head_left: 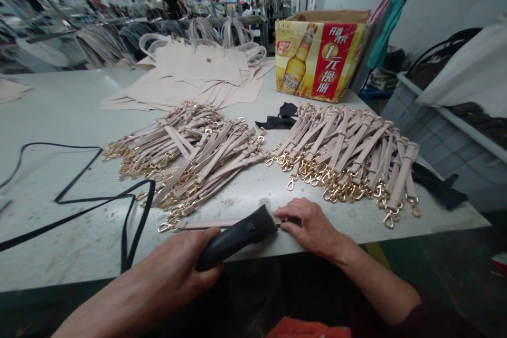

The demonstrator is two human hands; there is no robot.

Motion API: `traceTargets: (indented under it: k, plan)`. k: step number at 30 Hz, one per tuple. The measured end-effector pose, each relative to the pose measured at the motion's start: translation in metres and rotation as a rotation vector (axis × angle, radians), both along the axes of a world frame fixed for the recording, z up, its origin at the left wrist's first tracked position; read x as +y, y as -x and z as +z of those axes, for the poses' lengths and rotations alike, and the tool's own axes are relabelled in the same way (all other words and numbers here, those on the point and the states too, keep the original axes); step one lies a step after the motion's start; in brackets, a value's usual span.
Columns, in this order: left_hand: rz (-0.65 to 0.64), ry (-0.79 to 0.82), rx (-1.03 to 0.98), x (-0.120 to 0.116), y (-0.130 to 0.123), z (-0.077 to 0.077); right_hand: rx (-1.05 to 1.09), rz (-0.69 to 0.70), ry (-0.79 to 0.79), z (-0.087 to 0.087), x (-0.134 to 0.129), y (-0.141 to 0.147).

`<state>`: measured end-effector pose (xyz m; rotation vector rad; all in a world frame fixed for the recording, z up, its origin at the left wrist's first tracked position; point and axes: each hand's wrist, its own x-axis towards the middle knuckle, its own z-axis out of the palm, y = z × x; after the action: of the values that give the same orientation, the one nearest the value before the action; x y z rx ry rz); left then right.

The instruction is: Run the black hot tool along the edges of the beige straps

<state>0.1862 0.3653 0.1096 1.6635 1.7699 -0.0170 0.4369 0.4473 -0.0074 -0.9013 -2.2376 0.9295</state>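
My left hand is wrapped round a black handheld tool with a thick, curved body and a pale, wide front end. That front end is over a beige strap lying along the table's near edge, a gold snap hook at its left end. On the other side of the tool, my right hand pinches the strap's right end between thumb and fingers. Something small and dark shows beneath those fingers, too hidden to name. Farther back lies a pile of similar straps with gold hooks.
A second strap pile spreads over the table's right side. Beige bag panels lie behind, beside a yellow and red cardboard box. A black ribbon zigzags across the left. A grey bin stands at the right; people work far back.
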Motion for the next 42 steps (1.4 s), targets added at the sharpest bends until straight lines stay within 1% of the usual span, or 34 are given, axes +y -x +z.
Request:
traceTargets:
  k: [3,7,9,12,14,26,31,36,39,42]
  plan:
    - [-0.044,0.022,-0.033,0.004,-0.003,-0.004,0.015,0.009,0.017,-0.001,0.002,-0.002]
    - [-0.029,-0.002,0.009,-0.001,-0.003,-0.01,0.025,0.005,0.012,-0.003,0.003,-0.004]
    - [-0.027,0.002,0.045,-0.006,-0.003,-0.012,0.017,-0.032,0.029,-0.003,0.002,-0.003]
    - [-0.034,0.06,0.116,-0.012,-0.005,-0.014,-0.005,-0.106,0.09,0.0,0.002,0.001]
    - [-0.041,0.094,0.141,-0.014,-0.008,-0.015,-0.013,-0.122,0.131,0.002,0.003,0.003]
    - [-0.066,0.102,0.195,-0.013,-0.025,-0.013,-0.008,-0.128,0.244,0.007,0.007,0.006]
    - [-0.05,0.1,0.213,-0.012,-0.031,-0.011,0.019,-0.111,0.27,0.01,0.007,0.005]
    - [-0.065,0.112,0.231,-0.015,-0.02,-0.011,0.025,-0.123,0.285,0.01,0.007,0.005]
    - [-0.033,0.107,0.247,-0.017,-0.008,-0.012,0.043,-0.125,0.306,0.01,0.007,0.006]
    - [-0.021,0.114,0.215,-0.019,0.002,-0.013,0.044,-0.137,0.287,0.011,0.006,0.007]
